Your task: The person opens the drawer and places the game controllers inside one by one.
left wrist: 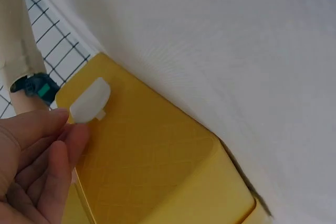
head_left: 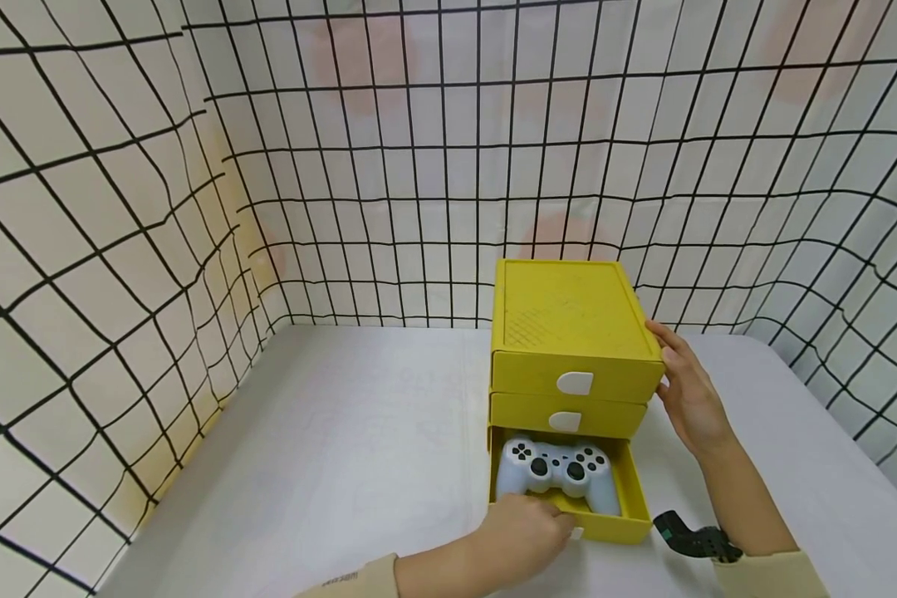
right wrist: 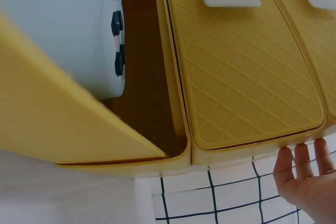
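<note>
A yellow three-drawer box [head_left: 575, 307] stands on the table, its bottom drawer [head_left: 616, 529] pulled out toward me. In that drawer lies a pale blue game controller [head_left: 561, 473], also partly seen in the right wrist view [right wrist: 58, 35]. My left hand [head_left: 519, 536] is at the drawer's front; in the left wrist view its thumb and finger pinch the edge of the white handle [left wrist: 92, 100]. With extended fingers my right hand [head_left: 691, 399] touches the box's right side near the top, as the right wrist view shows its fingertips [right wrist: 285, 157] against the yellow wall.
The two upper drawers [head_left: 531, 371] are closed, each with a white handle [head_left: 575, 383]. A white cloth [head_left: 359, 432] covers the table. Black-lined white walls [head_left: 419, 174] rise behind and on both sides. A dark band [head_left: 691, 536] sits at the right wrist.
</note>
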The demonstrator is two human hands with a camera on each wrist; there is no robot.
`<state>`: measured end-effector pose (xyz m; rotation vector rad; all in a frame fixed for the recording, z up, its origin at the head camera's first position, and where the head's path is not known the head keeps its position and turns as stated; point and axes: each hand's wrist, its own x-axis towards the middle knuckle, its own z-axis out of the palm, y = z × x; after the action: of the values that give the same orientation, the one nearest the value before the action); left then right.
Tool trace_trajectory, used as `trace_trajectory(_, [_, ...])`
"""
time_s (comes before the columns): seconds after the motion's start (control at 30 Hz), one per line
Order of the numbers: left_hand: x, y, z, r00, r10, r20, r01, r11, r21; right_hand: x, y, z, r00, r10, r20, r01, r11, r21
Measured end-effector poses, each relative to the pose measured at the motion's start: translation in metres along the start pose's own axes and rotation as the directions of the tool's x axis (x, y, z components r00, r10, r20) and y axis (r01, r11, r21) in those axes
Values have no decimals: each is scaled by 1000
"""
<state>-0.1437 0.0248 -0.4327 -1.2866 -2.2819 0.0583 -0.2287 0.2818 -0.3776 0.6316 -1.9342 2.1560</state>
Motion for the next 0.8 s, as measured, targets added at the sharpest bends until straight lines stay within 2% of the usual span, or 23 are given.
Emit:
trace_trajectory(0.17, [4,4,2,997,-7,83,1,998,68,0,0,0,1000,3,-5,-3,1000,-2])
trace_trajectory(0.37, [9,4,3,998,34,56,-42,990,131,0,-1,1,1000,2,-8,-2,1000,1])
trace_trajectory(0.53, [11,2,4,997,51,61,-57,992,112,1,-1,1,1000,2,-12,-2,1000,1])
trace_trajectory(0.8, [16,-6,5,995,31,96,-35,999,42,0,-1,1,1000,15,-5,-15,1000,-4])
